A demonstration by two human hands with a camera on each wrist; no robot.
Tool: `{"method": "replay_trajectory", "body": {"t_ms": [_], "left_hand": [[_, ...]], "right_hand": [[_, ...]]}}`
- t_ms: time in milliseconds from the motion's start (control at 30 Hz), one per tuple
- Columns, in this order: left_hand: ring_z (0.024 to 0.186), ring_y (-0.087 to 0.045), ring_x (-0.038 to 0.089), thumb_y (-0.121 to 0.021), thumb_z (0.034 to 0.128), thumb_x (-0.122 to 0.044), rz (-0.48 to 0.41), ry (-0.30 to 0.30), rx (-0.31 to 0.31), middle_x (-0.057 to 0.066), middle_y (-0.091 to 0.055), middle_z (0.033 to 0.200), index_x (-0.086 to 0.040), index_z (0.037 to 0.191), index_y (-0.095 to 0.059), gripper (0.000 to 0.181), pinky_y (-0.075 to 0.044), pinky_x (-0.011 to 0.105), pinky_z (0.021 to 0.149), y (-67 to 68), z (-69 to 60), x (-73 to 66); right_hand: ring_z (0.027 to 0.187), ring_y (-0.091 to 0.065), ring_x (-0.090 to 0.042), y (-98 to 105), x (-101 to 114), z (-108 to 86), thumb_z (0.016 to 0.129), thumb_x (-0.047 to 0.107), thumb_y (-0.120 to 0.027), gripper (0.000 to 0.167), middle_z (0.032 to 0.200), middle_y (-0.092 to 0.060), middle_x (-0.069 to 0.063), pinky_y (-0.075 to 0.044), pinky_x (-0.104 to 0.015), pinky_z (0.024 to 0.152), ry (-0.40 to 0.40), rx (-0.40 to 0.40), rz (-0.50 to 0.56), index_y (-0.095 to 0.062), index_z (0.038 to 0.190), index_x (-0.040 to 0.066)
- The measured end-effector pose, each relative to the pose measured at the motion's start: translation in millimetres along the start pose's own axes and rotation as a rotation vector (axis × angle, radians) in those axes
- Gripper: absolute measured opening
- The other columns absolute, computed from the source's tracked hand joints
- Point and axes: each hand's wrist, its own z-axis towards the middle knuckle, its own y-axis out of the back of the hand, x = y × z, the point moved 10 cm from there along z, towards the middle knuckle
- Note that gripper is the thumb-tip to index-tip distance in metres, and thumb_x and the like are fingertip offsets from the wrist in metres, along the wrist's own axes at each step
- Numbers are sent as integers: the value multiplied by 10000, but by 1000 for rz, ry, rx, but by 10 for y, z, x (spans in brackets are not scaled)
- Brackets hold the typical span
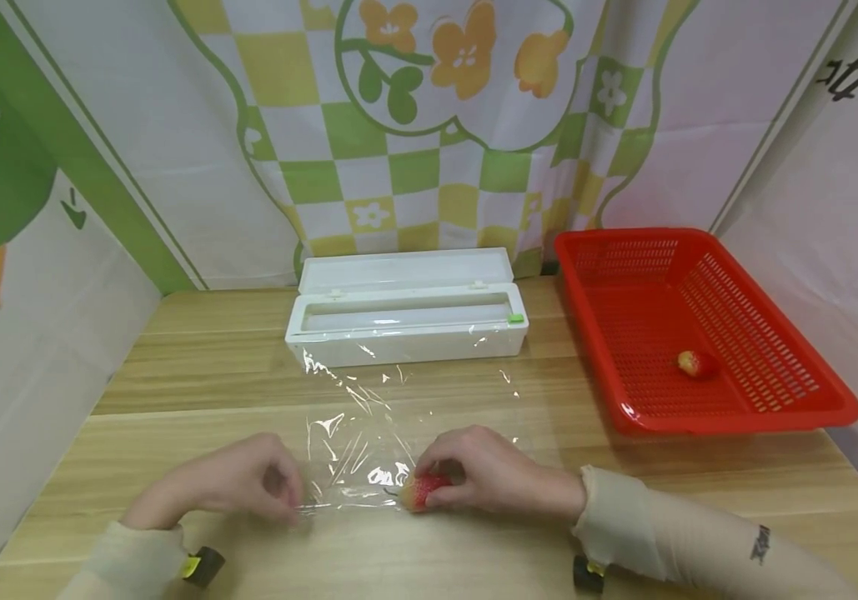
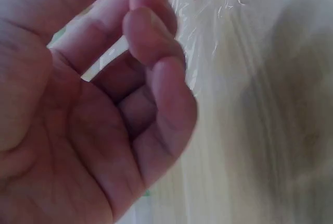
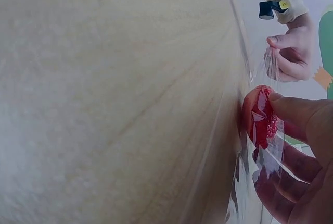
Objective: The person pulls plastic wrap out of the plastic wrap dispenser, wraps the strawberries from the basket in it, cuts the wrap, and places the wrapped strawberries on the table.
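Observation:
A sheet of clear cling film (image 1: 357,442) runs from a white dispenser box (image 1: 406,343) toward the front of the table. Its near left corner is bunched between the thumb and fingers of my left hand (image 1: 256,479). My right hand (image 1: 484,471) pinches a red strawberry (image 1: 423,490) with a pale yellow end and a thin dark stem, at the film's near edge. In the right wrist view, film clings over the strawberry (image 3: 260,114) beneath the thumb. The left wrist view shows curled fingers (image 2: 171,99) beside the film; the pinched corner is mostly out of frame.
The dispenser's lid (image 1: 406,271) stands raised, with a white roll (image 1: 406,318) inside and a green slider (image 1: 515,318) at its right end. To the right sits a red plastic basket (image 1: 597,350) holding another strawberry (image 1: 697,363). Printed curtains (image 1: 248,208) enclose the wooden table.

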Motion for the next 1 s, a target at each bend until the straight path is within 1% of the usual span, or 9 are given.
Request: {"method": "replay_trajectory", "body": {"t_ms": [100,233,333,400,567,700,800,900,1000], "left_hand": [[573,-521,-57,-783,741,-80,26,37,24,-111,-665,657,-155,731,-732,91,-502,199,508,4,-29,10],[610,-514,-32,-741,673,-20,129,140,22,-139,-623,656,-178,688,-700,164,-485,190,560,41,-55,63],[636,-518,-8,-715,643,-9,202,208,-14,-146,-599,665,-203,669,-675,200,-478,192,589,119,-68,59],[635,-513,-9,-709,670,-10,233,192,-63,-146,-586,667,-201,692,-678,195,-479,193,581,189,-46,-19],[639,-490,-50,-739,826,-81,311,-23,-225,-154,-599,710,-182,819,-729,102,-483,174,563,229,166,-466],[694,-510,-75,-777,831,-134,392,-210,-265,-151,-620,754,-187,860,-773,61,-491,123,623,-30,399,-806],[729,-545,-57,-801,813,-153,483,-355,-286,-135,-633,783,-187,865,-781,66,-492,87,689,-256,527,-967],[760,-586,-28,-818,798,-184,558,-437,-336,-118,-662,820,-202,891,-784,100,-489,84,739,-380,599,-1030],[797,-610,-2,-826,791,-226,568,-431,-375,-100,-688,849,-208,927,-789,142,-501,110,759,-421,643,-1008]], "right_hand": [[834,-608,29,-1,1,0,829,342,-795,242,977,-712,178,-505,-132,788,4,-1,-7,-738,1056,278],[834,-611,27,-2,10,2,829,342,-794,244,979,-715,173,-502,-129,784,7,-3,-6,-739,1056,270],[842,-618,23,-1,16,5,827,339,-797,239,980,-718,164,-506,-133,790,5,-5,-5,-741,1047,264],[847,-621,27,-2,15,5,826,334,-798,234,983,-721,158,-510,-135,796,4,-6,-4,-742,1041,260],[855,-622,38,1,13,9,824,317,-803,229,986,-723,152,-525,-143,807,1,-8,14,-743,1034,250],[849,-624,35,4,6,16,820,302,-809,226,976,-720,155,-533,-150,801,-3,-8,44,-738,1026,243],[823,-623,24,1,-19,21,813,286,-816,225,951,-712,167,-535,-151,776,-20,-9,77,-729,1016,245],[801,-626,17,-11,-48,27,808,274,-822,221,918,-703,176,-536,-152,759,-33,-11,109,-718,1002,249],[804,-636,22,-26,-71,31,806,276,-823,218,899,-701,185,-536,-152,763,-45,-9,139,-711,991,254]]}}
